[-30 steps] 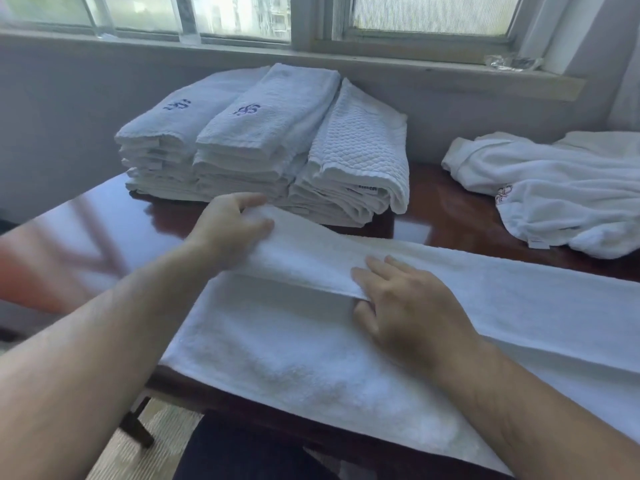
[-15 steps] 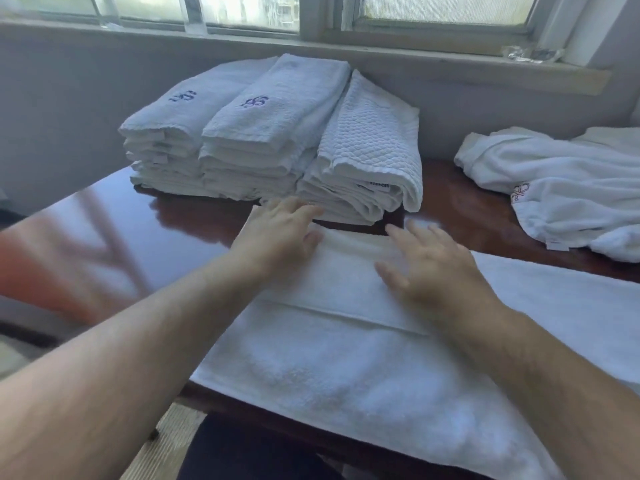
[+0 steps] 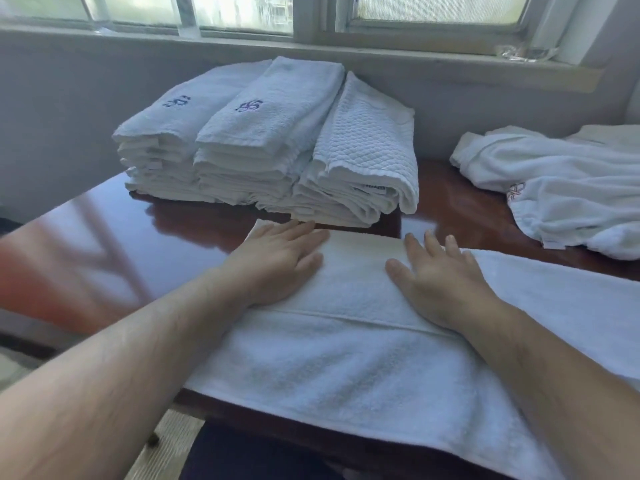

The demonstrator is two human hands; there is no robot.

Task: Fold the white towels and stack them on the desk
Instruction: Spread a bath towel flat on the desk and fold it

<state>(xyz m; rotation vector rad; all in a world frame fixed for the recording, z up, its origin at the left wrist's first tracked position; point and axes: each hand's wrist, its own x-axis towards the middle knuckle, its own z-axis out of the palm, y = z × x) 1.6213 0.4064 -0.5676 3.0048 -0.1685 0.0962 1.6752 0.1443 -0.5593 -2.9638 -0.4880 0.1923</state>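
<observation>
Hands lie flat on a white towel (image 3: pixel 346 358) spread across the near edge of the dark glossy counter (image 3: pixel 121 244), its far half folded over toward the person so a seam runs across its width. On this folded layer the left hand (image 3: pixel 277 261) presses palm down near the towel's left end, fingers straight and together, its grip open and holding nothing. The right hand (image 3: pixel 440 275) rests palm down just right of it, fingers straight and slightly spread, likewise gripping nothing. Just beyond the towel, against the wall under the window, stands a stack of folded towels (image 3: pixel 270 150) in three side-by-side piles, two with dark embroidered marks on top. Farther right of the towel's far edge lies a heap of unfolded towels (image 3: pixel 561 188).
</observation>
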